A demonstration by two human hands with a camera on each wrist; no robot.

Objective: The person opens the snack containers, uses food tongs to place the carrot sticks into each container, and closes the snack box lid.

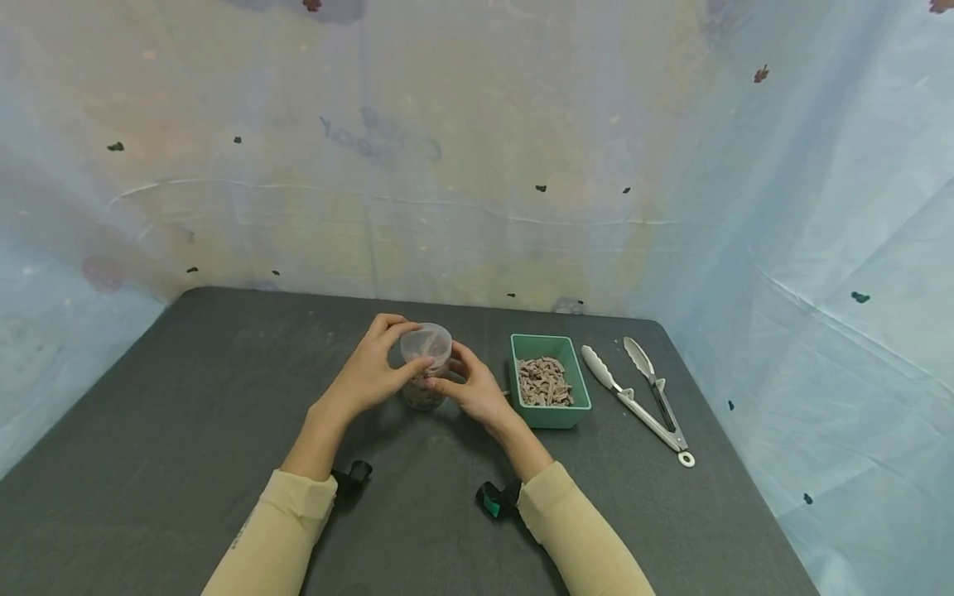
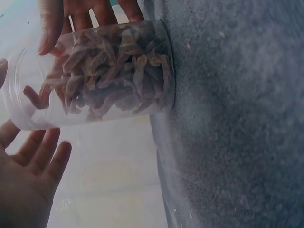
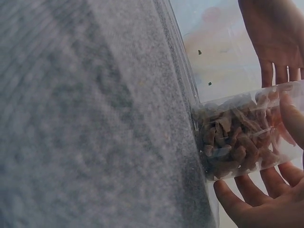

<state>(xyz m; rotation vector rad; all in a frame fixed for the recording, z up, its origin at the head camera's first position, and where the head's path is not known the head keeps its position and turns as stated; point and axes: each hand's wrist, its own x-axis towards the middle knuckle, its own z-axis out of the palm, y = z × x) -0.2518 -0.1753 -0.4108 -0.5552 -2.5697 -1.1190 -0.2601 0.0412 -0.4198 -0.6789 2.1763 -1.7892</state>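
Observation:
A clear plastic jar [image 1: 423,399] stands upright on the dark table, filled partway with brownish, strip-like pieces [image 2: 114,71]. Its round, translucent top [image 1: 426,339] faces up. Around the jar's upper part my left hand [image 1: 376,368] curls, thumb in front and fingers at the far side of the rim. From the other side my right hand [image 1: 475,387] grips the jar's body, its thumb across the front. In the right wrist view, the fingers of the right hand [image 3: 266,199] lie along the jar's wall, close to its base.
Right of the jar, a green rectangular tub [image 1: 551,418] holds more of the brownish pieces [image 1: 546,382]. Beside it lie spread tongs [image 1: 648,414] with pale tips and a ring at the end. The dark table [image 1: 186,430] meets a pale plastic sheet [image 1: 462,165] behind.

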